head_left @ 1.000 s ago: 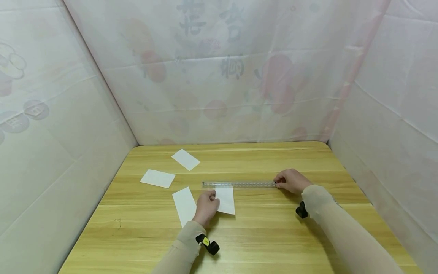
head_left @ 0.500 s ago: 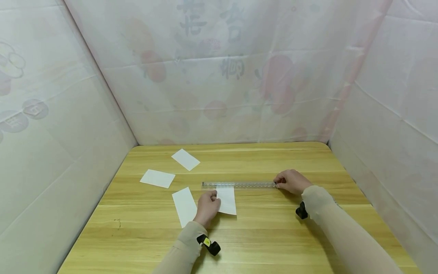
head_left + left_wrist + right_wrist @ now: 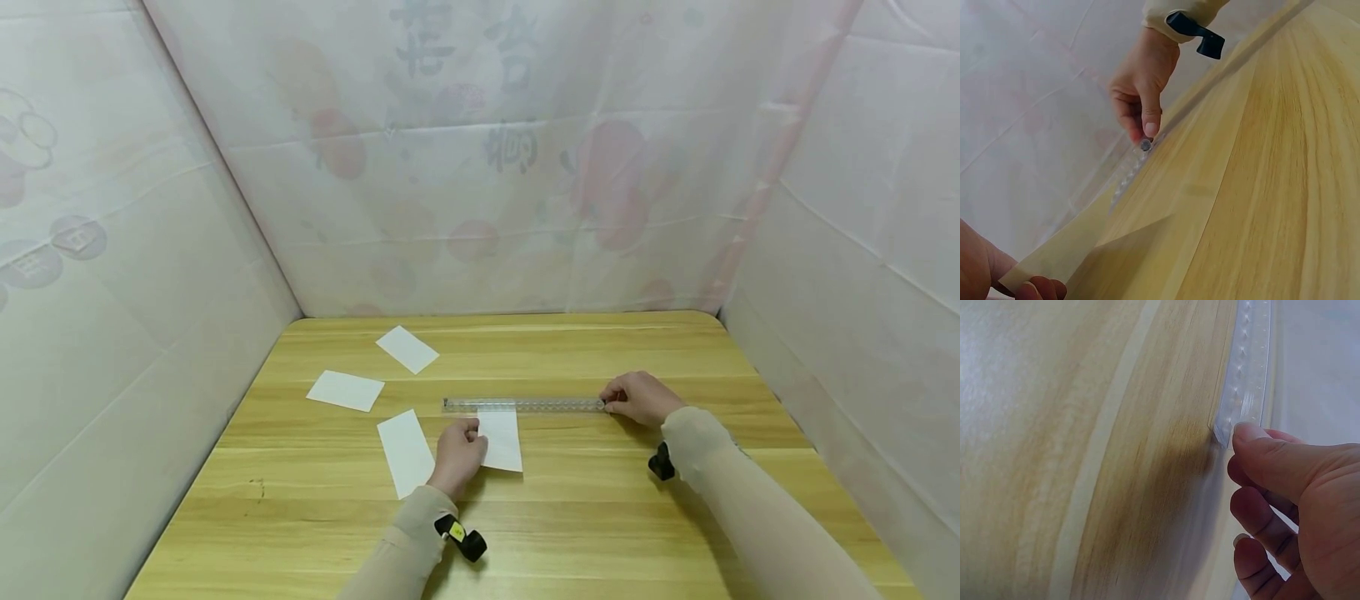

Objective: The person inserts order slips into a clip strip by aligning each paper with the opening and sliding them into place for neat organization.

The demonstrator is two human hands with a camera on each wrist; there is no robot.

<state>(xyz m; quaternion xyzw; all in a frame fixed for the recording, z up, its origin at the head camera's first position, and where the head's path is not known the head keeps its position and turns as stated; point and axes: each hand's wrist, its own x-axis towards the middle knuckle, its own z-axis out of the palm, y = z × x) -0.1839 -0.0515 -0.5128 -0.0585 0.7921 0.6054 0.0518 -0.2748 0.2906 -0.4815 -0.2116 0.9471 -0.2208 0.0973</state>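
My left hand (image 3: 460,454) pinches the left edge of a white paper slip (image 3: 501,442). The slip's far edge lies at the clear, ruler-like plastic strip (image 3: 555,405), overlapping it in the head view. In the left wrist view the slip (image 3: 1063,253) slants up from the table and casts a shadow. My right hand (image 3: 637,397) grips the right end of the strip between thumb and index finger. Up close, the right wrist view shows a row of small bumps along the strip (image 3: 1244,375), with the thumb on its near end and the other fingers curled below.
Three more white paper slips lie to the left: one beside my left wrist (image 3: 405,454), one farther left (image 3: 346,391) and one at the back (image 3: 407,349). Printed cloth walls (image 3: 480,167) close off the back and sides of the wooden table (image 3: 600,533).
My left hand has moved slightly to the right, and the paper slip has slid with it along the plastic strip. The right hand and the strip stay in place.
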